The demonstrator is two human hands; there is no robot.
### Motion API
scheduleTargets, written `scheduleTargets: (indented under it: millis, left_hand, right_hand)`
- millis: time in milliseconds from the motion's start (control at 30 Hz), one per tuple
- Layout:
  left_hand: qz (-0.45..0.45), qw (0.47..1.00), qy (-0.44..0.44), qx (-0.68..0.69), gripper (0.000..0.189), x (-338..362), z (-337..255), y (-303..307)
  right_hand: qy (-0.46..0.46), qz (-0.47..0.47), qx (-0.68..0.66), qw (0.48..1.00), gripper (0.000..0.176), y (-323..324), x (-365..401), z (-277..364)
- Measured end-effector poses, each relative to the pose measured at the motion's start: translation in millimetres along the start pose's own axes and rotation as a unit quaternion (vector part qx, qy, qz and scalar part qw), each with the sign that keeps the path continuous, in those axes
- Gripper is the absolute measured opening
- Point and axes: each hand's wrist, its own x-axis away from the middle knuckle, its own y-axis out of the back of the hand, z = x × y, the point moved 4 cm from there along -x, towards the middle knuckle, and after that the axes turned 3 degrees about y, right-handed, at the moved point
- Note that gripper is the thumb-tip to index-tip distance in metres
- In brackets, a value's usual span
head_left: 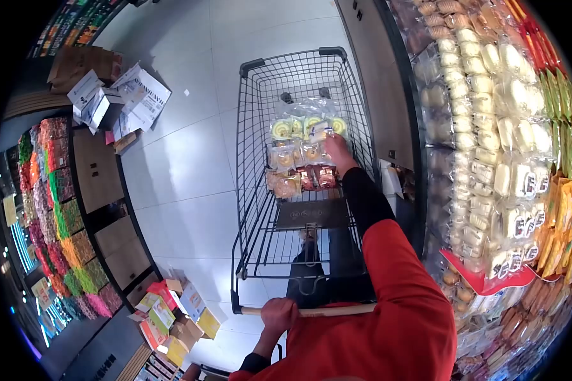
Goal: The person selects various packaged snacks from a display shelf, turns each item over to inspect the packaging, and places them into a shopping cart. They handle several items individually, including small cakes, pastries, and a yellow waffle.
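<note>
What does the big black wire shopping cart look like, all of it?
The black wire-mesh shopping cart stands upright on the pale tiled floor, open on top. It has dark corner caps, a flat dark panel and a tan, wood-like handlebar. The left hand grips that bar; the right hand reaches inside, at clear-wrapped packages.

A black wire shopping cart (251,140) stands upright on the floor, its light tan handle (337,310) gripped by the left hand (279,313). Inside, clear-wrapped green-ringed rolls (281,129) lie in a row, with pale round pastries (285,156) just below. Nearest the handle, an orange-brown pack (284,185) touches shiny red packs (318,178). A small pale packet (320,131) sits tilted over the rolls, in the right hand (338,151).
</note>
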Motion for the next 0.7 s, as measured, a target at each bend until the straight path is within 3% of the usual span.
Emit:
scheduleTargets:
  millis: [67, 100, 167, 200, 233, 300, 367, 400, 433, 467, 500, 533, 567, 633, 700]
  left_hand:
    - [0.010, 1.000, 0.016, -0.013, 0.020, 21, -15, 22]
    - [-0.022, 1.000, -0.006, -0.007, 0.020, -30, 16, -31]
    - [-0.034, 0.999, -0.006, 0.015, 0.022, -19, 14, -24]
    - [-0.020, 1.000, -0.004, 0.015, 0.022, -9, 10, -14]
    - [0.005, 1.000, 0.000, -0.002, 0.020, -9, 9, -11]
    - [0.034, 0.999, -0.018, -0.005, 0.017, -7, 6, -9]
    - [-0.007, 0.999, -0.037, 0.009, 0.017, -9, 6, -11]
    - [0.017, 0.998, -0.053, 0.011, 0.015, -5, 9, -16]
    - [0.026, 0.995, -0.089, 0.028, 0.015, -4, 9, -16]
    - [0.030, 0.992, -0.117, 0.025, 0.015, 0, 9, -15]
    - [0.030, 0.989, -0.143, 0.018, 0.016, 3, 9, -13]
    - [0.022, 0.988, -0.154, 0.024, 0.019, 4, 7, -12]
    - [0.021, 0.984, -0.175, 0.024, 0.019, 8, 7, -10]
    - [0.041, 0.987, -0.150, -0.024, 0.022, 7, 15, -16]
    - [0.036, 0.982, -0.182, -0.033, 0.026, 7, 24, -24]
  right_hand:
    - [0.018, -0.039, -0.018, 0.999, 0.020, -2, 21, -16]
    - [0.058, -0.040, -0.013, 0.997, 0.020, 1, -47, 25]
    - [0.046, -0.024, -0.073, 0.996, 0.020, -1, -24, 29]
    - [0.129, -0.077, 0.017, 0.988, 0.022, 4, -17, 16]
    - [0.126, -0.086, 0.016, 0.988, 0.022, 6, -10, 12]
    - [0.225, -0.228, 0.281, 0.905, 0.025, 18, 11, 29]
    - [0.172, -0.077, 0.317, 0.930, 0.025, 23, 46, 38]
    - [0.156, -0.058, 0.252, 0.953, 0.023, 27, 40, 13]
    - [0.147, -0.053, 0.125, 0.980, 0.022, 29, 67, 6]
    - [0.092, 0.007, 0.127, 0.988, 0.026, 29, 162, 76]
    - [0.174, 0.059, -0.055, 0.981, 0.017, 37, 175, 61]
    - [0.054, 0.027, -0.036, 0.998, 0.018, 42, 238, 103]
    - [0.068, 0.013, -0.043, 0.997, 0.018, 53, 280, 125]
    - [0.125, 0.074, -0.082, 0.986, 0.019, 82, 347, 155]
    - [0.306, 0.018, 0.021, 0.952, 0.023, 127, 407, 176]
